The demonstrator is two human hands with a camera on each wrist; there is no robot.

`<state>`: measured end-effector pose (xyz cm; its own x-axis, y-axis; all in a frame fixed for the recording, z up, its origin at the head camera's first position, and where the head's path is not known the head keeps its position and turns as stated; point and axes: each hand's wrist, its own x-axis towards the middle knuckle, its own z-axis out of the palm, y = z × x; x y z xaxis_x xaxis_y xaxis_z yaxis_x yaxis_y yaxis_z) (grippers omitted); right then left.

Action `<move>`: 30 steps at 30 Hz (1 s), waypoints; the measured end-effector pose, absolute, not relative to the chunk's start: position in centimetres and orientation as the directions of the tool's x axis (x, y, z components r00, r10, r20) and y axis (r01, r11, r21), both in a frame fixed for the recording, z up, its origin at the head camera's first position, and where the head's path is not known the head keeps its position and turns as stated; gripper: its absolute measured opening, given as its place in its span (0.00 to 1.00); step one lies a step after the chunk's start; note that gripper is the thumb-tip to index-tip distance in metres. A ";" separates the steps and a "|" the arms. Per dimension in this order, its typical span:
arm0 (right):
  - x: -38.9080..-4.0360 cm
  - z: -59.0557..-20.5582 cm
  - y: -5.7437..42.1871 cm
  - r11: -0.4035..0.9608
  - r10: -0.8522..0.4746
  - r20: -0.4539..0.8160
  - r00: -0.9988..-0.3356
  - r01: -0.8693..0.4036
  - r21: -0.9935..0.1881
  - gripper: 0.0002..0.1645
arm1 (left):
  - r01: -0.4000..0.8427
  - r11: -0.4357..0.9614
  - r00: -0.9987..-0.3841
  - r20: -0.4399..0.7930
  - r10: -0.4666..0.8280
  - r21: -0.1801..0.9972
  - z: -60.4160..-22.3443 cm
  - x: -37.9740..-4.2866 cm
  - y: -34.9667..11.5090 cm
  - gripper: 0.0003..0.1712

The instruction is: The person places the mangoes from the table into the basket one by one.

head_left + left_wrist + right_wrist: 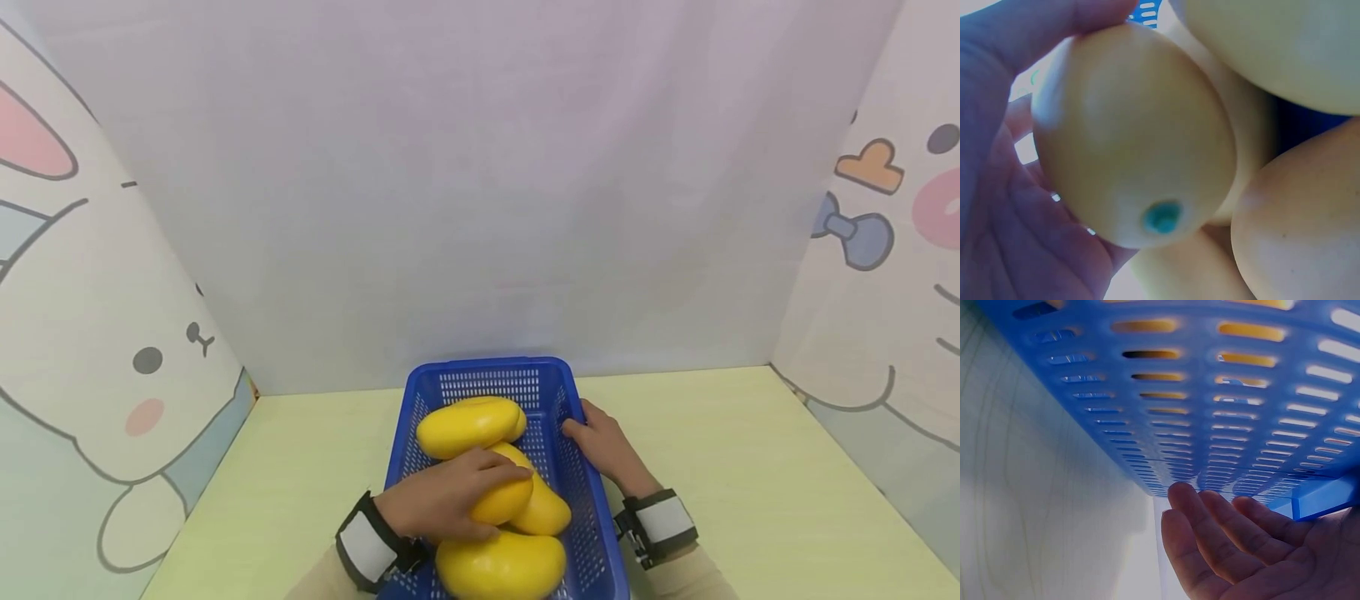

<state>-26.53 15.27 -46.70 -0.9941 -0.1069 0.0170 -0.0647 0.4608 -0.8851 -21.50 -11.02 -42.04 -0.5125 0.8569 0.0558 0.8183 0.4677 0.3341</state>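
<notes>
A blue plastic basket (pixel 604 521) with slotted walls stands on the table and holds several yellow mangoes. My left hand (pixel 448 495) is inside it, gripping one mango (pixel 504 502) from the left; in the left wrist view this mango (pixel 1129 131) shows a small green stem spot. Another mango (pixel 501 567) lies nearer me, one (pixel 546 508) rests to the right, and one (pixel 461 427) sits toward the back. My right hand (pixel 609 446) holds the basket's right rim, thumb over the top. Its fingers (pixel 1222 544) lie along the outer wall in the right wrist view.
The pale yellow-green table (pixel 697 450) extends to both sides of the basket. A whitish cloth wall (pixel 480 208) rises behind it. Side panels with cartoon animals (pixel 90 333) stand at left and right.
</notes>
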 end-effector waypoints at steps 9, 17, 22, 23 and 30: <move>-26.5 -46.7 15.3 0.456 -0.102 0.010 -0.995 -0.055 -0.888 0.23 | 0.814 0.470 -0.511 0.036 0.859 0.341 -41.9 -21.5 -11.0 0.40; -26.5 -46.5 15.3 0.467 -0.104 0.016 -0.995 -0.063 -0.882 0.22 | 0.805 0.474 -0.516 0.026 0.856 0.356 -41.8 -21.5 -11.1 0.41; -26.4 -46.5 15.3 0.469 -0.103 0.015 -0.995 -0.062 -0.881 0.22 | 0.802 0.474 -0.515 0.021 0.857 0.364 -41.9 -21.5 -11.1 0.42; -26.4 -46.5 15.3 0.470 -0.102 0.015 -0.995 -0.062 -0.881 0.22 | 0.800 0.474 -0.516 0.019 0.856 0.368 -41.9 -21.5 -11.1 0.42; -26.4 -46.4 15.2 0.461 -0.104 0.010 -0.995 -0.057 -0.886 0.22 | 0.794 0.480 -0.521 0.009 0.854 0.374 -41.8 -21.6 -11.3 0.42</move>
<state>-26.38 15.22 -46.41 -0.9945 -0.1038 0.0104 -0.0574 0.4611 -0.8855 -21.57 -11.25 -41.83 -0.5207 0.8537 0.0095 0.7937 0.4799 0.3736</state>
